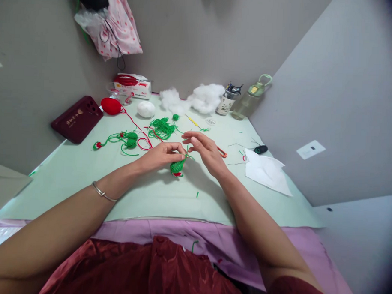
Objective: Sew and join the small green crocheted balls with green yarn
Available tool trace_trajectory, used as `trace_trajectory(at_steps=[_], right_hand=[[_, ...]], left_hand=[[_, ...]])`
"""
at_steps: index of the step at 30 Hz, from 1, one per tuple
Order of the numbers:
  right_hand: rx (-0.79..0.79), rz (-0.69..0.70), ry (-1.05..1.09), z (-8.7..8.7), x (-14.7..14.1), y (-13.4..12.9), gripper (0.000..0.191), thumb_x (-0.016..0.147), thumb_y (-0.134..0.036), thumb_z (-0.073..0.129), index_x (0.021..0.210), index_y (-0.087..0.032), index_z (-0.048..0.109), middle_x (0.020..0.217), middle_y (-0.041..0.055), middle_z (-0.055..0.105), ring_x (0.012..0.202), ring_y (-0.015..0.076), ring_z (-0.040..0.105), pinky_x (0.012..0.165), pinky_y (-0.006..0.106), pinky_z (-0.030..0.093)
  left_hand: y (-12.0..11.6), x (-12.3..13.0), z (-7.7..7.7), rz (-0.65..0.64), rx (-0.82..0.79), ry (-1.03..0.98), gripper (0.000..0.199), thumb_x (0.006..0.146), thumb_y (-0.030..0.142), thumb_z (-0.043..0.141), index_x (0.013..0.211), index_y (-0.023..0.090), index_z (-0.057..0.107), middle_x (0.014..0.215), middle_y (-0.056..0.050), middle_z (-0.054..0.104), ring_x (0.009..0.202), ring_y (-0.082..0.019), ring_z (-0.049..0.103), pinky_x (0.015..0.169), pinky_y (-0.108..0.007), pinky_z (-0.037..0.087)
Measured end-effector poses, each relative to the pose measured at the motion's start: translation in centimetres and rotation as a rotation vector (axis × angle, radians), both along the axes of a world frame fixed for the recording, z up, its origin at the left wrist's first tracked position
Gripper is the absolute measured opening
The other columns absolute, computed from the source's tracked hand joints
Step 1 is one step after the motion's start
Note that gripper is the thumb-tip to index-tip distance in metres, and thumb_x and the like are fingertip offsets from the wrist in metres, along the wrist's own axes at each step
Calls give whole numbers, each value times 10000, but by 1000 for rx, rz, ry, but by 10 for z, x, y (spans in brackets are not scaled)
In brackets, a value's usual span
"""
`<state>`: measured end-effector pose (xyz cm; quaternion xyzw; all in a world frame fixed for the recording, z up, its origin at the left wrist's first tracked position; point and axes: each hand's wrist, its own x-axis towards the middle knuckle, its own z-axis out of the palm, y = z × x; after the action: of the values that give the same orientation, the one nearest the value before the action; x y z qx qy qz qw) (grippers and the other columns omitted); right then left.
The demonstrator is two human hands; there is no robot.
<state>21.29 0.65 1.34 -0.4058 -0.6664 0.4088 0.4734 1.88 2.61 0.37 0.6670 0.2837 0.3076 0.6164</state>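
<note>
My left hand (165, 156) is closed on a small green crocheted piece (176, 167) with a red and white part at its lower end. The piece hangs just under my thumb and fingertips, above the table. Short green yarn strands stick out at its top, between my two hands. Close by on the right, my right hand (205, 150) has its fingers stretched out and apart, near those strands; I see nothing held in it. Behind the hands lies a loose tangle of green yarn (162, 128).
Other green crocheted pieces (131, 140), a red yarn ball (111, 106) and a white ball (146, 109) lie to the left. White stuffing (206, 98), a yellow-handled hook (193, 121), a cup (227, 101) and a bottle (248, 99) stand behind. White paper (266, 171) lies right.
</note>
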Motion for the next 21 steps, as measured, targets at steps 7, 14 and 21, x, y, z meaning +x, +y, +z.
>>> trace_trajectory(at_steps=[7, 14, 21], right_hand=[[-187, 151, -134, -2, 1, -1, 389, 925, -489, 603, 1156, -183, 668, 759, -10, 622, 597, 96, 551, 539, 216, 438], [-168, 67, -85, 4, 1, -2, 314, 858, -437, 691, 1039, -185, 742, 682, -30, 597, 541, 72, 424, 514, 224, 358], [-222, 148, 57, -2, 5, 3, 285, 774, -422, 776, 916, -180, 726, 698, -27, 625, 563, 83, 531, 563, 235, 454]], left_hand=[[7, -7, 1, 112, 73, 39, 221, 793, 383, 699, 845, 169, 679, 807, -23, 680, 724, -155, 606, 662, -270, 443], [9, -7, -5, 81, -3, 88, 227, 785, 399, 703, 770, 174, 694, 705, -6, 627, 582, -120, 489, 558, -267, 342], [4, -5, 4, 98, -201, 55, 243, 747, 403, 739, 708, 175, 664, 628, 3, 591, 528, -112, 461, 508, -263, 310]])
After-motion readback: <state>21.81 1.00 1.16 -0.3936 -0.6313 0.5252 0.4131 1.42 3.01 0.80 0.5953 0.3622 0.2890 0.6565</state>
